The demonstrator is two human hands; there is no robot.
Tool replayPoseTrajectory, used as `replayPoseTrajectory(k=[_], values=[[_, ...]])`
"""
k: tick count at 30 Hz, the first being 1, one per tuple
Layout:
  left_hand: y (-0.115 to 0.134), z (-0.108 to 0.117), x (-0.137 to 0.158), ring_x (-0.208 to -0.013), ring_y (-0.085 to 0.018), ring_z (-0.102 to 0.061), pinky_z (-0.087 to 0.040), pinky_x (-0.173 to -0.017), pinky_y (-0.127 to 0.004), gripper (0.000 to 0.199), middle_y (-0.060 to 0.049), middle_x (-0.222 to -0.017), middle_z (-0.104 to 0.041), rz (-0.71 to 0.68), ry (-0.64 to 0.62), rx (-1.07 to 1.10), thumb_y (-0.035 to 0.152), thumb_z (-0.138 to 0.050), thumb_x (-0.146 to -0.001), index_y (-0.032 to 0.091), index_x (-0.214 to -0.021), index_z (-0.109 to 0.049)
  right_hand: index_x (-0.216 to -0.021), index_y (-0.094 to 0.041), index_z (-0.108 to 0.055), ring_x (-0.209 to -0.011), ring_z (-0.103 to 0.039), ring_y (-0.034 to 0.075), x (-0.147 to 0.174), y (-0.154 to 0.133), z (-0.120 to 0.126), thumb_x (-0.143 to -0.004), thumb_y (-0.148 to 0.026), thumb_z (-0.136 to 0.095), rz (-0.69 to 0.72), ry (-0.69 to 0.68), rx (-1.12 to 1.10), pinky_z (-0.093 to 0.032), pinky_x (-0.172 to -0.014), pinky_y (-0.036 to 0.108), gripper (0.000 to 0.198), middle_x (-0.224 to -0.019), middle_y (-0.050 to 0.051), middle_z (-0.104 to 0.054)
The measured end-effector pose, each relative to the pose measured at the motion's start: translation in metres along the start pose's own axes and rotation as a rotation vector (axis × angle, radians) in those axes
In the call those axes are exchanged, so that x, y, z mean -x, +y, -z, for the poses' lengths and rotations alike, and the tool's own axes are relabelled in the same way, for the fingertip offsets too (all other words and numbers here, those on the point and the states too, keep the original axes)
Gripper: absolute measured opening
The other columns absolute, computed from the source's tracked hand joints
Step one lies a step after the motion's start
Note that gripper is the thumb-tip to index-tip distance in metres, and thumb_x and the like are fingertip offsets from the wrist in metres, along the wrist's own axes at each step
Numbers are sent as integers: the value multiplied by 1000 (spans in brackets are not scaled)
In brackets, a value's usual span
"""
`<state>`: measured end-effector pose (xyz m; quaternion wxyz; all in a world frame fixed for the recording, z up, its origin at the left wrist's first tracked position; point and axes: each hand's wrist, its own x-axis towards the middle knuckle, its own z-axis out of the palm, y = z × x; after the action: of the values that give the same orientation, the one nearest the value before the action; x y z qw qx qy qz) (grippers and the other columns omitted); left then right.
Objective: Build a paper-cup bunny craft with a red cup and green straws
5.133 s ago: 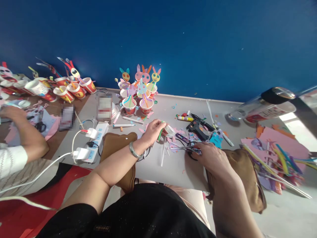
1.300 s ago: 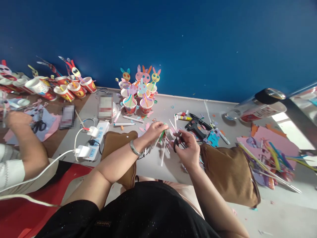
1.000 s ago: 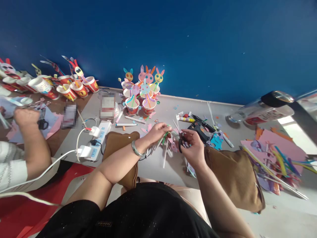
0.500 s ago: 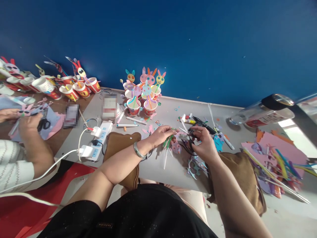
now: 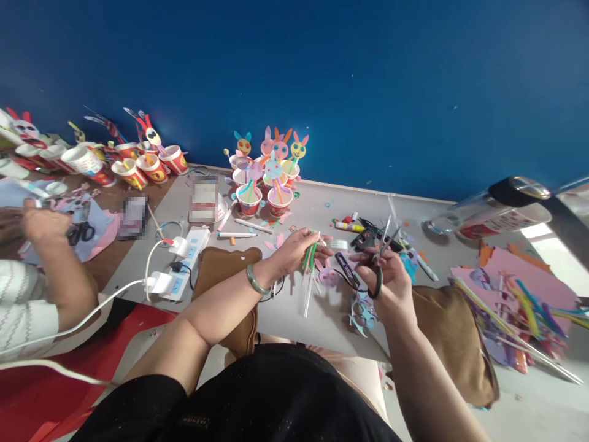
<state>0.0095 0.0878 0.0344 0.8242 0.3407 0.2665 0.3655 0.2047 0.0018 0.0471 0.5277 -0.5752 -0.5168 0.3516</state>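
Note:
Several green and white straws (image 5: 311,258) are gripped in my left hand (image 5: 297,250), their white ends hanging down over the table. My right hand (image 5: 393,282) holds a pair of scissors (image 5: 378,276) by the handles, with the blades spread and pointing upward, apart from the straws. Between my hands lie a pink paper rabbit head (image 5: 328,277) and a slim dark purple tool (image 5: 347,270) whose kind I cannot make out. Light-blue cut paper scraps (image 5: 362,313) rest below my right hand.
Paper cups (image 5: 249,201) with paper animal heads stand near the blue wall. At left are a power strip (image 5: 191,261) and a co-worker's hand (image 5: 46,224). A clear bottle (image 5: 473,205), pink paper (image 5: 519,273) and brown cushions (image 5: 448,331) sit to the right and front.
My right hand has moved right and away from the straws, turning the scissors so that the blades point up and stand apart. My left hand keeps the straws nearly in place.

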Motion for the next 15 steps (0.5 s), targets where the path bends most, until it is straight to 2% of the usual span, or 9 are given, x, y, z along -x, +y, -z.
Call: replayPoseTrajectory(k=[4, 8, 12, 15], values=[[0, 1, -3, -71, -15, -72, -55, -68, -29, 35, -9, -98, -73, -99, 115, -10, 43, -72, -85, 17, -85, -50, -113, -24, -59, -81, -67, 23, 28, -8, 1, -79, -63, -73, -139, -275, -48, -55, -70, 34, 53, -91, 7, -71], [2, -2, -1, -74, -14, -73, -57, -78, -31, 36, -4, -89, -71, -136, 148, -33, 45, -73, -84, 17, -84, -51, -114, -23, -60, -76, -64, 21, 43, -5, -4, -86, -71, -58, -257, -495, -118, -52, -65, 33, 55, -91, 8, -70], [3, -3, 1, -75, -15, -72, -56, -80, -31, 38, 1, -75, -66, -131, 133, -56, 48, -75, -82, 17, -85, -51, -110, -22, -60, -69, -59, 18, 42, 0, -10, -90, -67, -56, -298, -538, -190, -48, -63, 31, 50, -83, 5, -68], [2, -2, 0, -74, -15, -71, -55, -81, -31, 41, 3, -72, -63, -160, 126, -41, 49, -77, -78, 18, -82, -51, -108, -22, -60, -65, -57, 17, 41, 0, -11, -89, -67, -56, -301, -539, -201, -45, -59, 30, 49, -77, 4, -67]])
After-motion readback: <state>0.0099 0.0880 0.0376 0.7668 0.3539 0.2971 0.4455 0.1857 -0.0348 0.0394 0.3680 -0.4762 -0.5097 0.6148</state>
